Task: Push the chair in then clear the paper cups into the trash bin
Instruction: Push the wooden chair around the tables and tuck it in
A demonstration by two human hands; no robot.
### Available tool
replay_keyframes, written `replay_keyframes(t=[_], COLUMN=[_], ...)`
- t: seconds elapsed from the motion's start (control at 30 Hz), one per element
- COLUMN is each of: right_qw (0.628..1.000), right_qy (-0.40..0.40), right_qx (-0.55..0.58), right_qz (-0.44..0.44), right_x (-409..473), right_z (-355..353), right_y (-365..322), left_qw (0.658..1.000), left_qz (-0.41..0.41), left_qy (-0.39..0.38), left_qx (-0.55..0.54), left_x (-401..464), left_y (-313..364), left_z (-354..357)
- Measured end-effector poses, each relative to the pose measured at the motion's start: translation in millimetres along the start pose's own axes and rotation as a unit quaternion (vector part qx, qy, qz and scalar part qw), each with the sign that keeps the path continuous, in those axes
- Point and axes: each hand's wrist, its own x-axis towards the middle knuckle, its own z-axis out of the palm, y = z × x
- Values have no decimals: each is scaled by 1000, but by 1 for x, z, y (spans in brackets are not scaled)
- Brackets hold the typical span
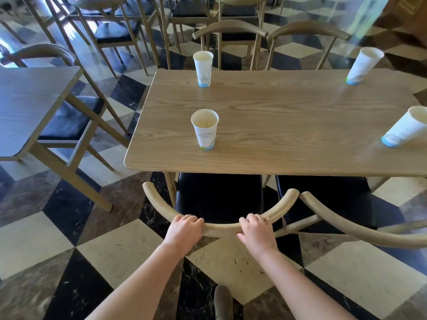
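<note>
A wooden chair (280, 207) with a curved back rail and black seat stands at the near edge of the wooden table (277, 125), its seat partly under the top. My left hand (184, 229) and my right hand (255, 230) both grip the middle of the back rail. Several white paper cups stand upright on the table: one near the front left (205, 129), one at the far left (203, 68), one at the far right (364, 65) and one at the right edge (405, 127). No trash bin is visible.
A second chair (346, 218) sits right beside the held one, their rails almost touching. Two chairs (231, 31) stand at the table's far side. Another table (30, 105) with chairs stands to the left. The floor is checkered tile; my shoe (223, 301) shows below.
</note>
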Motion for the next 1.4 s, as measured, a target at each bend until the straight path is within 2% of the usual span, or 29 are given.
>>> replay_keyframes(t=[0.1,0.17,0.47,0.67,0.8,1.2,1.4], right_qw=[999,999,986,971,960,970,977], right_qy=[-19,-11,73,94,104,123,115], right_qx=[-32,-36,-4,-6,2,42,47], right_qz=[-15,-25,-147,-220,-258,-206,-174], right_x=[0,-2,20,42,64,135,168], right_z=[-3,-8,-30,-36,-34,-36,-42], right_y=[2,-2,-80,-153,-211,-404,-457], left_qw=[998,998,988,962,945,949,960], left_qz=[-4,-10,-100,-224,-264,-243,-209], left_qy=[-50,-48,114,155,188,200,182], left_qx=[39,46,-31,-17,-35,-15,-21], left_x=[-2,-4,-52,-98,-124,-175,-165], left_y=[2,6,-12,-67,-116,-320,-385], left_z=[-8,-16,-31,-42,-42,-86,-103])
